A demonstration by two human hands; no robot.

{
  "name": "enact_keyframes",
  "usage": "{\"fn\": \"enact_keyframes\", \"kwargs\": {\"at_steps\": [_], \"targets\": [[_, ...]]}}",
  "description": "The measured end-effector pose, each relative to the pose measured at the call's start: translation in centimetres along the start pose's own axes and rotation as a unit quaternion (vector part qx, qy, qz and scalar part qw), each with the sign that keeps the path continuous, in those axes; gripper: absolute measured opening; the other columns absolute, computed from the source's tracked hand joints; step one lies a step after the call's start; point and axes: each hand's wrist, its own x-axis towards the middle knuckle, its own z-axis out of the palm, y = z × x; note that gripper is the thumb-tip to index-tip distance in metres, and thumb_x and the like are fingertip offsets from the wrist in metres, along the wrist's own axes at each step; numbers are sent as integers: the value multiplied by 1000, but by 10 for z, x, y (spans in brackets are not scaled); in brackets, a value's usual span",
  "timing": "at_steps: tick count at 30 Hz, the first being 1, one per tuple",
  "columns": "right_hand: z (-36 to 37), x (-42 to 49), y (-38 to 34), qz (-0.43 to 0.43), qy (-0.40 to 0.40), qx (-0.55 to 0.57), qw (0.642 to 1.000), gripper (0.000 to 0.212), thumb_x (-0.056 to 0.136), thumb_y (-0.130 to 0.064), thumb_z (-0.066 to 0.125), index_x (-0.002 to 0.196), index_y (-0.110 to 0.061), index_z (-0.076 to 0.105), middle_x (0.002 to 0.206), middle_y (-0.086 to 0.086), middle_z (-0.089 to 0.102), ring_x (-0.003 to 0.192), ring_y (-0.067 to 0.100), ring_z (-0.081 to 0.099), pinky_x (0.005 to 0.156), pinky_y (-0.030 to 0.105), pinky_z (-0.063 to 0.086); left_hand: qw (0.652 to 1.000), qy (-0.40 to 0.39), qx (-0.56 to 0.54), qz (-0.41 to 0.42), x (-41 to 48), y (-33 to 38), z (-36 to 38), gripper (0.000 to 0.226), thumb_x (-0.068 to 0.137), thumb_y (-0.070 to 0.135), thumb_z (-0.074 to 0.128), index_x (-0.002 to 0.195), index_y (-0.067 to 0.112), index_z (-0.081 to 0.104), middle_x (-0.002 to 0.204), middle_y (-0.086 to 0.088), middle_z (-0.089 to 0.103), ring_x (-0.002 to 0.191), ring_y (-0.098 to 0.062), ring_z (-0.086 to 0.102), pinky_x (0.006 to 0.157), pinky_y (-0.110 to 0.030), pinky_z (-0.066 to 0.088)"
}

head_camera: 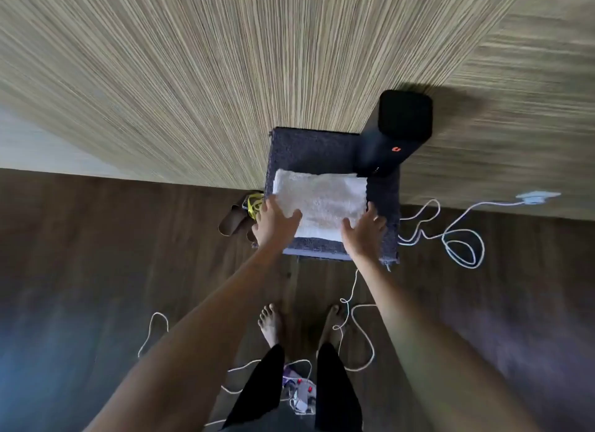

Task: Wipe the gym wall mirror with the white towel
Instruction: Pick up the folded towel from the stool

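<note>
A folded white towel (322,200) lies flat on a dark carpeted stool (309,148) that stands against a wood-grain wall. My left hand (273,221) rests on the towel's near left corner, fingers spread and thumb on the cloth. At the near right corner my right hand (365,227) lies with fingers spread over the towel's edge. Neither hand has the cloth lifted. No mirror is in view.
A tall black box-shaped device (391,135) stands on the stool's far right corner. White cables (450,238) loop across the dark wooden floor to a wall socket (536,198). Brown slippers (233,221) lie left of the stool. My bare feet (273,324) stand among cables and a power strip (301,394).
</note>
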Motion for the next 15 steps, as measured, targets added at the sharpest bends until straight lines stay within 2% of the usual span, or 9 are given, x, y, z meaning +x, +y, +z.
{"fn": "enact_keyframes", "kwargs": {"at_steps": [2,4,6,9,11,13,15], "targets": [[-2,10,-7,46,-16,-27,998,70,96,-26,58,155,-10,22,152,24,24,139,44,25,106,53,34,998,16,11,-56,5,6,5,72,89,37,65,149,14,32,150,-10,37,138,-33,35,112,-49,29],[-6,22,-14,76,-37,-36,996,70,96,-27,60,153,-9,23,154,24,19,140,45,24,106,53,36,993,15,-53,-100,12,7,8,70,87,32,69,143,10,34,142,-13,45,131,-36,44,109,-49,38],[-7,28,-15,98,-59,-15,993,72,94,-27,65,151,-6,26,153,24,18,137,46,31,104,52,39,985,-3,-129,-113,17,3,8,58,87,25,71,134,6,42,125,-11,57,116,-36,57,100,-47,48],[-11,28,-12,96,-73,31,992,67,91,-22,68,143,0,33,148,26,26,123,46,48,96,49,47,984,-69,-141,-83,20,6,4,36,91,17,67,123,3,60,109,-13,64,98,-31,62,87,-39,52],[-16,24,-11,99,-80,72,989,63,90,-20,68,140,1,35,139,24,42,113,40,55,85,43,49,977,-100,-176,-69,12,10,1,26,89,15,61,114,7,61,104,-12,65,94,-31,62,85,-41,53],[-22,17,-12,108,-118,91,983,57,91,-18,64,139,0,38,126,17,51,97,28,53,72,36,45,967,-116,-217,-60,4,10,-4,40,81,18,57,120,9,57,112,-16,66,101,-36,64,91,-48,54],[-33,10,-16,131,-176,115,969,41,91,-19,62,126,-3,50,99,11,50,79,20,45,61,31,37,955,-139,-259,-50,-5,9,-10,42,87,7,53,129,9,52,117,-19,64,104,-38,63,92,-51,53]]}}
